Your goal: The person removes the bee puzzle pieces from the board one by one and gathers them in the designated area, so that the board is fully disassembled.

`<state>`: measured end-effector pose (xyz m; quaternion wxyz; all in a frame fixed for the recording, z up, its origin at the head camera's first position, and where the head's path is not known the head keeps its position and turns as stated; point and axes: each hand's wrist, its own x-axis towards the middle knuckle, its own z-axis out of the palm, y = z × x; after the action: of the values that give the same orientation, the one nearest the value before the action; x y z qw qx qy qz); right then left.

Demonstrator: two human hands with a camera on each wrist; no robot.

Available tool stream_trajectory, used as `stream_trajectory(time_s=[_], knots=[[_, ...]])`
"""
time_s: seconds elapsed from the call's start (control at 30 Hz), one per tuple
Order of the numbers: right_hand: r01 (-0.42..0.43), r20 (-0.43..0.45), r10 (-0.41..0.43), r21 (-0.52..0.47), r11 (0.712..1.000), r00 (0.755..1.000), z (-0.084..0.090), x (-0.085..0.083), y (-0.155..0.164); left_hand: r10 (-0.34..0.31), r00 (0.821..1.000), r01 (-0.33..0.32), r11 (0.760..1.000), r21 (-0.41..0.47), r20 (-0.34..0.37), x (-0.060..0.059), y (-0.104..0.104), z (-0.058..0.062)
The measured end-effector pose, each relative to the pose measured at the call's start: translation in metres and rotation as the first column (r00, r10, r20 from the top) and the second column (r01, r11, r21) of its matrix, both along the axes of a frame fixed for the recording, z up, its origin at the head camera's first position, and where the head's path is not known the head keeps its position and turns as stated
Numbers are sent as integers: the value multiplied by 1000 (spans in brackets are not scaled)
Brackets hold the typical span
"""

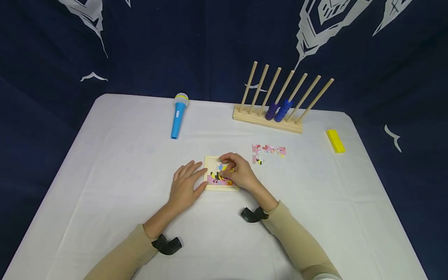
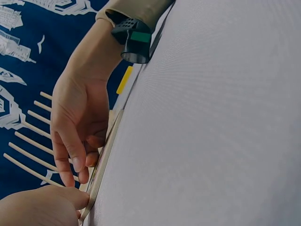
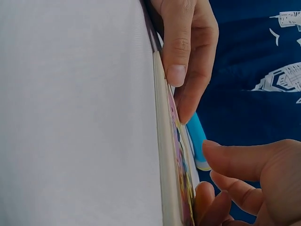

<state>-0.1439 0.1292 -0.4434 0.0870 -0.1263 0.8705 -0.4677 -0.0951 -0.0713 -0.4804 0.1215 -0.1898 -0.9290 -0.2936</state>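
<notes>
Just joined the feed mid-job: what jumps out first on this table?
At the middle of the white table, the right hand presses a piece into the wooden puzzle tray, while the left hand lies flat against the tray's left edge. Loose puzzle pieces lie just right of it. Behind stand a wooden peg rack with blue rings, a blue toy microphone and a yellow block.

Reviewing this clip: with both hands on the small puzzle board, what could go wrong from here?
The left hand only rests flat against the edge of the small wooden puzzle tray, so the tray might slide on the white tablecloth if the right hand presses hard. The right hand's fingers cover the pink puzzle pieces in the tray, so a piece may seat crooked. The loose pink pieces lie apart, a reach away.
</notes>
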Motion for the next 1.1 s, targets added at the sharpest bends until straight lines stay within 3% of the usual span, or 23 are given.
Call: stream_trajectory(time_s=[0.67,1.1], knots=[[17,-134,2,135,991,991,-6,0,-1,5,1000,-5,1000,-4,11,0,0,-1],[23,-136,-5,131,991,991,-5,0,-2,6,1000,-6,1000,5,19,0,0,1]])
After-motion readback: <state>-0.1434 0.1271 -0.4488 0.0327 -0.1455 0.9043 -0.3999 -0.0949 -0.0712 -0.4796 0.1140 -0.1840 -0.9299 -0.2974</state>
